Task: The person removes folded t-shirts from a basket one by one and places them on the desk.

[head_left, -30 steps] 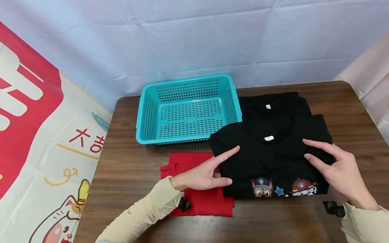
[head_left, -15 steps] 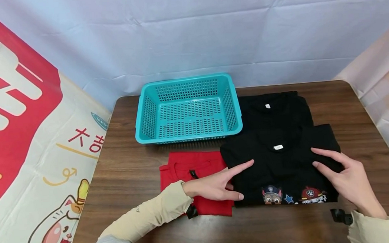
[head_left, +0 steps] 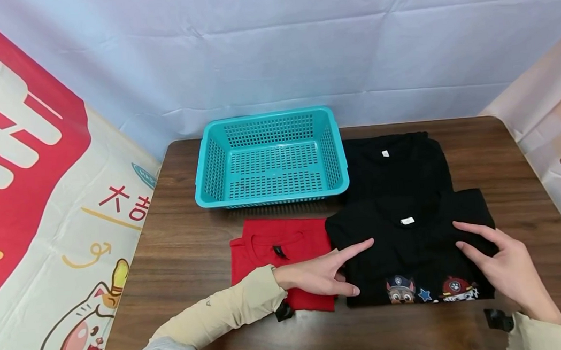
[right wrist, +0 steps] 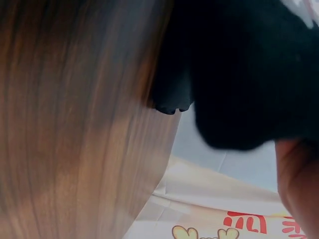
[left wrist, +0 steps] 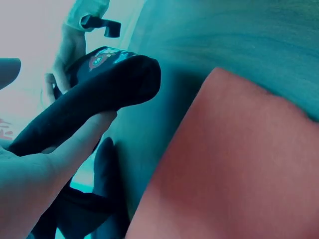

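A folded black T-shirt with cartoon dog faces and a blue star along its front edge is held between both hands at the right of the table. My left hand grips its left side, index finger and thumb on top, other fingers partly hidden. On the opposite side, my right hand holds it the same way. In the left wrist view the T-shirt hangs above the tabletop. The right wrist view shows its dark edge close up. Beneath my left forearm lies a folded red T-shirt.
An empty turquoise plastic basket stands at the back left of the wooden table. Beside it lies another folded black T-shirt, its front part overlapped by the held one. A pale cloth hangs behind the table.
Both hands have carried the black T-shirt toward the front of the table and slightly right. More of the red T-shirt and of the black one behind now shows.
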A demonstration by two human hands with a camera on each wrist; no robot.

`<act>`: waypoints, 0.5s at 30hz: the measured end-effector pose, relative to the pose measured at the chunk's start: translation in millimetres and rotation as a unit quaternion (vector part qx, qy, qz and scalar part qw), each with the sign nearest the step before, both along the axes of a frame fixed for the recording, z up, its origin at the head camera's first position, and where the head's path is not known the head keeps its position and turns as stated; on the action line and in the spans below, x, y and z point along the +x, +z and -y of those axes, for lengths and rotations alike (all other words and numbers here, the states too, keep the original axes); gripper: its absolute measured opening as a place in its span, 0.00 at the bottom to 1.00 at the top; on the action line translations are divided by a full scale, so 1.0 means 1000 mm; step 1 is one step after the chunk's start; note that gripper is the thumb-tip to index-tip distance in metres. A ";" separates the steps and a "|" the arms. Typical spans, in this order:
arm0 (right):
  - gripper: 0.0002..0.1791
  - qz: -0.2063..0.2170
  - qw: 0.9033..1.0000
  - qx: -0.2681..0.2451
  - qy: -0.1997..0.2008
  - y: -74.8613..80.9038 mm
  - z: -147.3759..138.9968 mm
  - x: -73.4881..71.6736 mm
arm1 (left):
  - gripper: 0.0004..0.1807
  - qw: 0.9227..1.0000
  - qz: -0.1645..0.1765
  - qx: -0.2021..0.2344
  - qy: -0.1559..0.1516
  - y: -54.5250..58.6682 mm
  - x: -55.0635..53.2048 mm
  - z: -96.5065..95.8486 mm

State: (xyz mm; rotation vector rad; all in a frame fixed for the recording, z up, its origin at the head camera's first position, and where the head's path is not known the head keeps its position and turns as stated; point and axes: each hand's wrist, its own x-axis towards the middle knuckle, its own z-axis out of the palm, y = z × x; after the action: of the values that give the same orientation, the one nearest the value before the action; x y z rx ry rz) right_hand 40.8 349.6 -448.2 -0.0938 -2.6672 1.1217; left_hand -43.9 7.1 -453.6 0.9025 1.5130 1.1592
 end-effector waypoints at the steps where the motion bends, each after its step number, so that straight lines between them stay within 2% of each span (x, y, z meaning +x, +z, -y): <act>1: 0.22 0.000 1.000 0.002 0.000 -0.001 0.000 0.000 | 0.47 1.000 0.001 -0.003 0.000 -0.001 0.000 -0.001; 6: 0.21 0.015 1.000 0.022 -0.003 -0.004 -0.004 0.002 | 0.48 1.000 0.001 -0.009 0.003 -0.003 0.002 -0.006; 13: 0.19 0.046 0.997 0.058 -0.005 -0.011 -0.009 0.006 | 0.47 0.999 -0.034 -0.027 0.010 -0.006 0.004 -0.012; 15: 0.19 0.055 0.996 0.064 -0.004 -0.012 -0.010 0.008 | 0.46 0.999 -0.027 -0.033 0.013 -0.007 0.005 -0.014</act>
State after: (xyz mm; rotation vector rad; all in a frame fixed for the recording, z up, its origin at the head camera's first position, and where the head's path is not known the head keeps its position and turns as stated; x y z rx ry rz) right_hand 48.4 359.6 -460.5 -0.1462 -2.8248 0.9657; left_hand -39.3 21.2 -460.4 0.8784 1.6022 1.1060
